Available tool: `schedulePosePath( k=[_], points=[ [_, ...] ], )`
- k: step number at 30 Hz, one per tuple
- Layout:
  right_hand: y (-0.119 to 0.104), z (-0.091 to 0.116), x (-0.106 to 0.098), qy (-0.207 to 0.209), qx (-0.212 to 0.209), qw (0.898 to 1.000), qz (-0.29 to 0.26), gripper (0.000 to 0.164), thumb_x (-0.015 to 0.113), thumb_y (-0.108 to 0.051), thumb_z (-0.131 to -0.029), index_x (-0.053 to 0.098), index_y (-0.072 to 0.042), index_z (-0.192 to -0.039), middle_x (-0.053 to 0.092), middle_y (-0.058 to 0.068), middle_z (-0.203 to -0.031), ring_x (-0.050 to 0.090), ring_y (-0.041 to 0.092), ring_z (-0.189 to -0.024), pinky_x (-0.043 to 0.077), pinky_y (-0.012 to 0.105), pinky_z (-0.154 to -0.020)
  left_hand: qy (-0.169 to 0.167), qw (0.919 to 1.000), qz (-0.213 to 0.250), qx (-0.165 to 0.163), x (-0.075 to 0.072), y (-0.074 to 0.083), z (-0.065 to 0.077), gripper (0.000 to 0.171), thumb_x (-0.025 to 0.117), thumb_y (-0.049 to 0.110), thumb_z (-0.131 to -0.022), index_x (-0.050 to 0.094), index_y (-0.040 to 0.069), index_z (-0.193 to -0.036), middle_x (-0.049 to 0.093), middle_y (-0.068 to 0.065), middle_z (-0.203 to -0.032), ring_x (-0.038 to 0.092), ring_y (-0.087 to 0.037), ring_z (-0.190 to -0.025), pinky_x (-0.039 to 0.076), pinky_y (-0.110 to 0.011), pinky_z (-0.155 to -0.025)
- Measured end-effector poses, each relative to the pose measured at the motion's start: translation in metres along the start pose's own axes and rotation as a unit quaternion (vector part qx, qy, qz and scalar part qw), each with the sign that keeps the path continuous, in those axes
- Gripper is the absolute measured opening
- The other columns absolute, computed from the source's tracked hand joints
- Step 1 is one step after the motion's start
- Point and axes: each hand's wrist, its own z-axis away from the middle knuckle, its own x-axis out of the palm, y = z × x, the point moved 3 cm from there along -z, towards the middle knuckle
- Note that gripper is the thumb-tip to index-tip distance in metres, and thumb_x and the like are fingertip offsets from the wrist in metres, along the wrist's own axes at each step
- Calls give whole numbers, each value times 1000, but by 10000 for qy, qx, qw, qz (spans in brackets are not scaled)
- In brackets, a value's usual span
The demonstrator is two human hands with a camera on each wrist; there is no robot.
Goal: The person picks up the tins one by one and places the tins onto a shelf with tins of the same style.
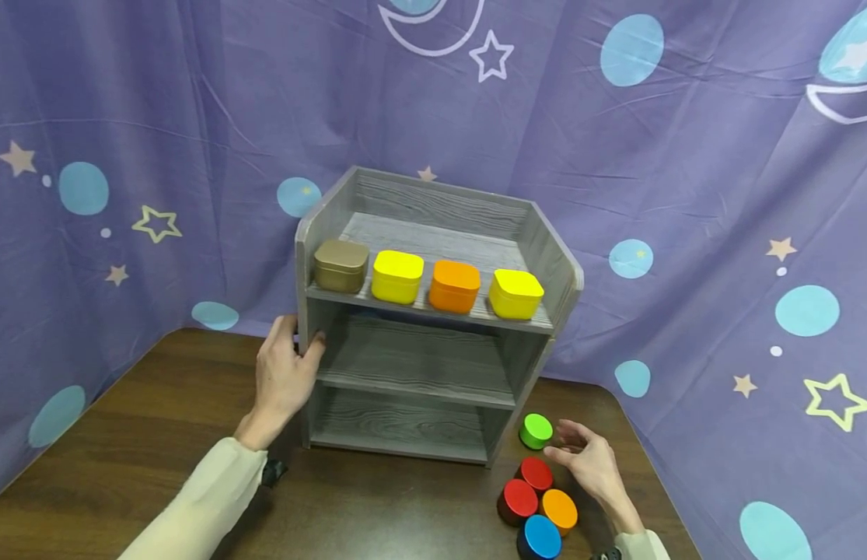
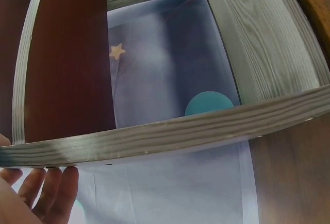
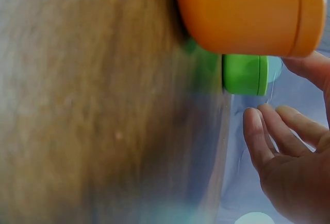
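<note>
My left hand (image 1: 284,375) grips the left side panel of a grey wooden shelf unit (image 1: 419,350), thumb inside and fingers outside. In the left wrist view, the fingers (image 2: 61,195) lie against the panel's outer face. My right hand (image 1: 589,460) is beside a green round tin (image 1: 536,431) on the table, thumb and fingers apart. A small gap shows between the fingertips and this tin. Toward me from it stand two red round tins (image 1: 520,499), an orange round tin (image 1: 559,511) and a blue round tin (image 1: 540,537).
Along the front of the top shelf sit a brown-gold square tin (image 1: 340,267), two yellow square tins (image 1: 397,278) and an orange square tin (image 1: 454,287). The unit stands on a brown wooden table (image 1: 377,505). A purple patterned curtain (image 1: 195,155) hangs behind and along both sides.
</note>
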Motion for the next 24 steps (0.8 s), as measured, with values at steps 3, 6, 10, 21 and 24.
schedulePosePath(
  k=[3, 6, 10, 21, 24],
  points=[
    [0, -2, 2, -49, 8, 10000, 11, 70, 92, -18, -86, 64, 2, -146, 75, 24, -132, 74, 33, -118, 59, 19, -86, 5, 10000, -3, 2, 0, 0, 0, 29, 70, 13, -95, 66, -6, -116, 66, -25, -103, 66, -50, -90, 49, -62, -77],
    [0, -4, 4, -98, 46, 9999, 14, 70, 92, -18, -85, 64, 1, -146, 76, 23, -129, 75, 31, -114, 60, 21, -85, 21, 10000, -2, 12, 0, 1, 0, 28, 70, 13, -95, 66, -7, -114, 66, -24, -102, 66, -49, -88, 48, -60, -76],
    [0, -6, 8, -122, 60, 9999, 76, 71, 93, -18, -83, 64, 2, -145, 76, 23, -127, 76, 29, -110, 63, 26, -86, 38, 10000, 6, 13, -1, 2, 0, 26, 70, 13, -95, 66, -6, -113, 66, -24, -100, 65, -48, -87, 48, -60, -75],
    [-4, -14, 17, -210, 16, 9995, 239, 74, 92, -15, -82, 62, 0, -148, 75, 24, -129, 74, 33, -110, 58, 24, -78, 16, 10000, 4, -33, -4, 5, 1, 23, 70, 13, -95, 67, -4, -110, 65, -21, -97, 64, -45, -84, 48, -59, -75],
    [-5, -16, 19, -225, 31, 9995, 241, 73, 92, -14, -83, 62, 0, -149, 74, 24, -131, 73, 34, -112, 57, 23, -77, 26, 10000, 7, -11, -4, 5, 0, 23, 70, 13, -95, 67, -4, -110, 65, -21, -97, 64, -43, -83, 47, -58, -74]
  ],
)
